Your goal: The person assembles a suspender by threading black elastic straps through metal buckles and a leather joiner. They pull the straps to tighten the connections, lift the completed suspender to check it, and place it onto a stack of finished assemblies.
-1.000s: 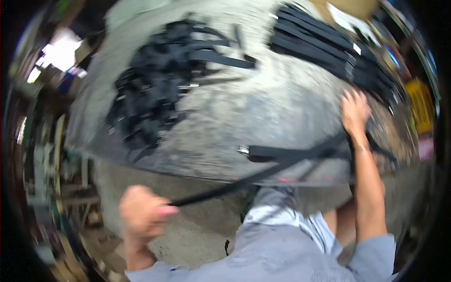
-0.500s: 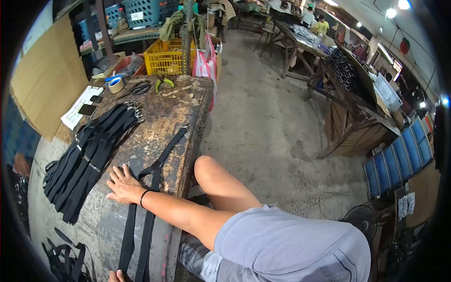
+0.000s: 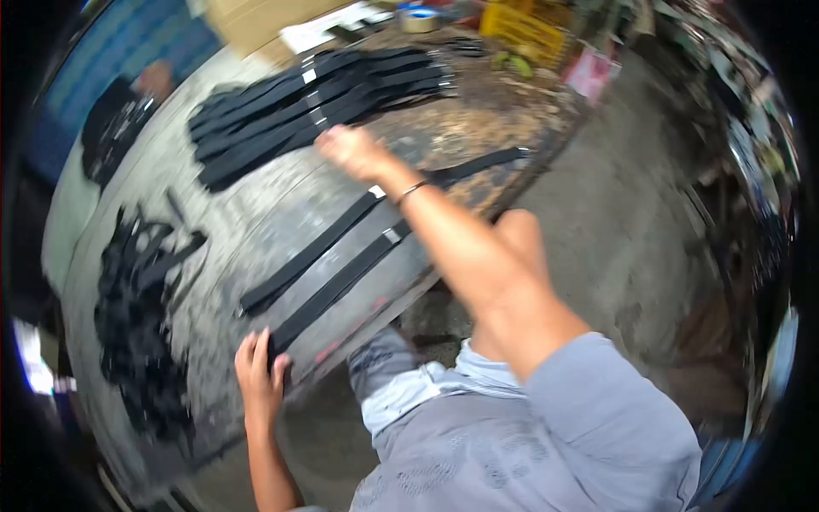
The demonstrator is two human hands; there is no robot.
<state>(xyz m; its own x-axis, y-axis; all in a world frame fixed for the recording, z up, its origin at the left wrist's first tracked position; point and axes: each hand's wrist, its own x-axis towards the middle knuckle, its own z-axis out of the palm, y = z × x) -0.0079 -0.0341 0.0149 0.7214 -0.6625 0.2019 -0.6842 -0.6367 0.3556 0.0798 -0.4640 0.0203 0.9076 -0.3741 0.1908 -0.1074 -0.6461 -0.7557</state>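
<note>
A black strap assembly (image 3: 341,280) lies on the worktable, with two long parallel straps and a shorter one reaching up to the right. At the lower end of the nearer strap is my left hand (image 3: 260,367), with the strap end between thumb and fingers. Above the assembly, my right hand (image 3: 350,152), with a dark band at the wrist, has its fingers drawn together beside a bundle of black straps (image 3: 256,124). Blur hides what, if anything, is in it. Metal pieces show on the straps.
A heap of tangled black straps (image 3: 141,316) lies at the left of the worktable (image 3: 256,222). Along the back are a tape roll (image 3: 419,19), green-handled clippers (image 3: 512,65) and a yellow crate (image 3: 525,32). A pink bag (image 3: 590,72) hangs past the table's corner.
The view has swung left and down. My right hand has lifted from the strap assembly toward the bundle, its fingers going from spread to closed. My left hand shows more fully.
</note>
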